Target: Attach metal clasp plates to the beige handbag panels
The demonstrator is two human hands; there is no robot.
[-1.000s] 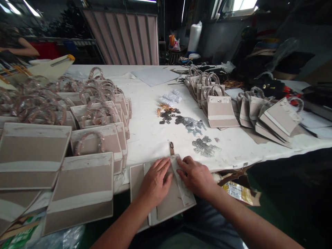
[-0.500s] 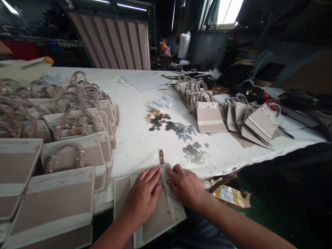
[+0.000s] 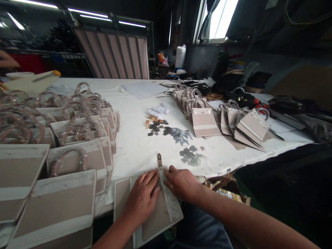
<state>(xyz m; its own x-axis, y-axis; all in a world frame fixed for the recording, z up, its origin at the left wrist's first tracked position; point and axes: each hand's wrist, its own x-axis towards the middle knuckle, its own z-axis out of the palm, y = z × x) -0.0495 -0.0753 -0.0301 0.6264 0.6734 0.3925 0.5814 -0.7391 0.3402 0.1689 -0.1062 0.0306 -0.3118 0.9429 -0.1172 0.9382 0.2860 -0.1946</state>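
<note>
A beige bag panel (image 3: 155, 221) with pale edging and a white strip lies tilted at the table's front edge, over my lap. My left hand (image 3: 144, 193) rests flat on it, fingers stretched toward its far end. My right hand (image 3: 180, 181) is closed at the far right edge, its bent fingers and thumb on the end of the white strip. A narrow brown strap (image 3: 159, 159) with a metal fitting sticks out beyond the far edge, between the hands. Whatever lies under the right fingertips is hidden.
Rows of bag panels with plastic-wrapped handles (image 3: 77, 148) fill the left. More handled panels (image 3: 206, 121) stand at the right. Between them lie metal plates (image 3: 192, 156), dark plates (image 3: 177, 134), gold fittings (image 3: 153, 118) and white packets (image 3: 158, 110). A torn carton (image 3: 230, 190) sits below the table edge.
My view has tipped up slightly, so the tabletop sits lower in the picture. The right hand's fingers have shifted slightly at the panel's edge. The left hand stays flat on the panel.
</note>
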